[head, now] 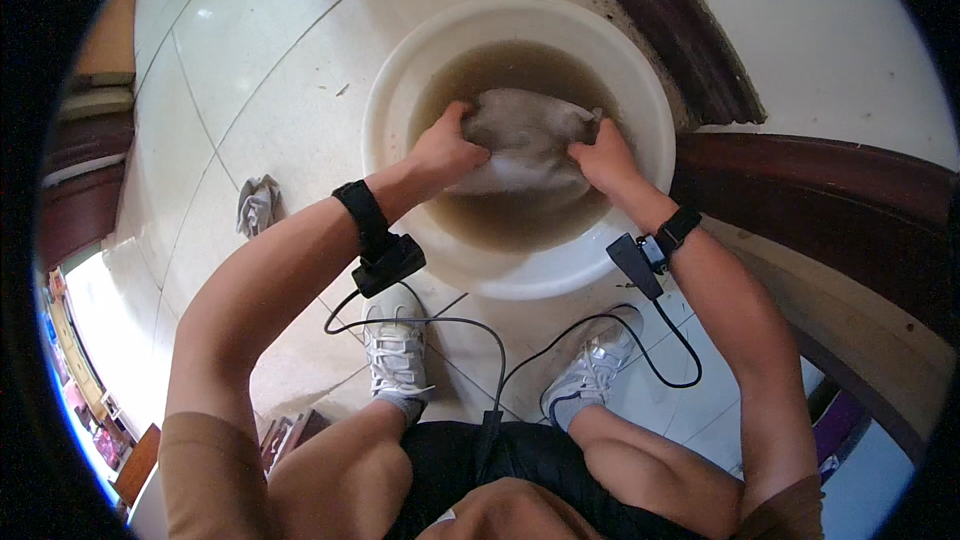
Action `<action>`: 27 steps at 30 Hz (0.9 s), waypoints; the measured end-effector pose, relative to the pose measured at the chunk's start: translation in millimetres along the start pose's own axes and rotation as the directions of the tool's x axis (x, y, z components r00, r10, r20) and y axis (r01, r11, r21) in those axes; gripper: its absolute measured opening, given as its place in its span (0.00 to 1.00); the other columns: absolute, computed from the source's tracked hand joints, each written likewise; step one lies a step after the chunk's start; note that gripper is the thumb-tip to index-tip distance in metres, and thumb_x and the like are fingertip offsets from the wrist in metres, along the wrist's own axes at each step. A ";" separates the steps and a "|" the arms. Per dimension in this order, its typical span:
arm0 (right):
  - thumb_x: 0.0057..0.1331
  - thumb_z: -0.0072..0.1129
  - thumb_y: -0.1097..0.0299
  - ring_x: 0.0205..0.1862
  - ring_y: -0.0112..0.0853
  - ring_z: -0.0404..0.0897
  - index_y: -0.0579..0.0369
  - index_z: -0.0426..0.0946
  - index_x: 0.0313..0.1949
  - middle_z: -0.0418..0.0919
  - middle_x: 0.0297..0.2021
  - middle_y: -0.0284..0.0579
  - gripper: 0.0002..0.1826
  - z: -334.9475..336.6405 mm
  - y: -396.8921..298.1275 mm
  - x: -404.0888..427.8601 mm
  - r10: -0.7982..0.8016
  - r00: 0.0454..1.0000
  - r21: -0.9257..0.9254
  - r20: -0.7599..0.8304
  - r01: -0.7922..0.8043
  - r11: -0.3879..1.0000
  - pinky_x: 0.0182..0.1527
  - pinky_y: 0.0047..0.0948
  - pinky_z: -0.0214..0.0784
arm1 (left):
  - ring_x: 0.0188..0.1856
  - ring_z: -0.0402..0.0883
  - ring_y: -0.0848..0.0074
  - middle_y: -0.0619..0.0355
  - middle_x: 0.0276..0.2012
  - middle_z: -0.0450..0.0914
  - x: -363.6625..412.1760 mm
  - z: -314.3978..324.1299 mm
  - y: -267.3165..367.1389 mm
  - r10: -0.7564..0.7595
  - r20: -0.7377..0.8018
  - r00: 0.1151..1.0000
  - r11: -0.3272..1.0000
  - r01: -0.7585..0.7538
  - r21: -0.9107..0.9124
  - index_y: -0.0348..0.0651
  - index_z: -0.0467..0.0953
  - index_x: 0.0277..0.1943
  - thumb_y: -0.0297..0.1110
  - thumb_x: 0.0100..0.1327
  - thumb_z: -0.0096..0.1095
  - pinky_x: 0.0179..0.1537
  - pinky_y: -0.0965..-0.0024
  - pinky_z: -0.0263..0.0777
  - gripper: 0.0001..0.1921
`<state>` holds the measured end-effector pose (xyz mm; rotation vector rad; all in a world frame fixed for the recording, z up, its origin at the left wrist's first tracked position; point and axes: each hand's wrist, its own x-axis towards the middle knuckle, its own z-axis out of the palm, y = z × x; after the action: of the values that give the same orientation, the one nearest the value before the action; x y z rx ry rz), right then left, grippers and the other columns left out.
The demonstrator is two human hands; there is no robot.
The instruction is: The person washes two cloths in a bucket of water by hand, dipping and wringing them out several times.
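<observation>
A round white plastic basin (517, 274) stands on the tiled floor in front of me, with murky brown water (517, 64) in it. A light-coloured wet cloth (525, 127) lies spread in the water, partly under the surface. My left hand (448, 148) grips the cloth's left side, its fingertips hidden below the cloth and water. On the right side, my right hand (606, 157) holds the cloth near its edge, thumb on top and fingers mostly hidden. Both wrists wear black straps with small cabled devices.
A crumpled grey cloth (258, 204) lies on the tiles left of the basin. Dark wooden door-frame parts (817, 180) stand close on the right. My shoes (394, 345) are below the basin, and black cables (499, 360) hang between my arms. Brown furniture (94, 127) is at far left.
</observation>
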<state>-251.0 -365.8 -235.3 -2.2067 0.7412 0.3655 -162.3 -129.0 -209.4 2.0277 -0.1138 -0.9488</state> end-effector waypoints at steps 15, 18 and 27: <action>0.63 0.59 0.60 0.18 0.39 0.79 0.72 0.75 0.39 0.79 0.24 0.57 0.20 -13.6 -22.0 -18.9 0.170 0.921 -0.039 0.350 -0.167 0.985 0.22 0.40 0.71 | 0.12 0.71 0.73 0.55 0.17 0.74 -8.7 -15.2 15.1 -0.471 0.281 0.836 0.881 0.464 0.097 0.34 0.78 0.27 0.37 0.63 0.60 0.13 0.67 0.64 0.14; 0.62 0.60 0.60 0.18 0.36 0.78 0.70 0.77 0.39 0.79 0.23 0.51 0.19 -4.1 -23.4 -16.9 0.160 0.975 -0.046 0.152 -0.155 0.987 0.21 0.39 0.69 | 0.22 0.78 0.73 0.54 0.24 0.79 0.7 -0.6 5.5 -0.345 0.241 0.907 0.938 0.331 0.100 0.33 0.79 0.34 0.35 0.66 0.58 0.23 0.66 0.71 0.12; 0.67 0.61 0.63 0.42 0.26 0.81 0.62 0.76 0.52 0.82 0.40 0.41 0.19 -39.3 -15.0 -32.6 -0.075 0.858 0.343 0.508 -0.122 0.931 0.45 0.29 0.74 | 0.50 0.79 0.74 0.56 0.51 0.79 -21.0 -3.0 7.1 0.165 0.492 0.855 0.967 -0.042 -0.252 0.32 0.68 0.62 0.30 0.68 0.59 0.54 0.68 0.73 0.22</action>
<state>-266.6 -374.2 -185.1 -1.6381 0.4881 0.7354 -173.2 -122.8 -190.9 1.4977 -0.3787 -1.3453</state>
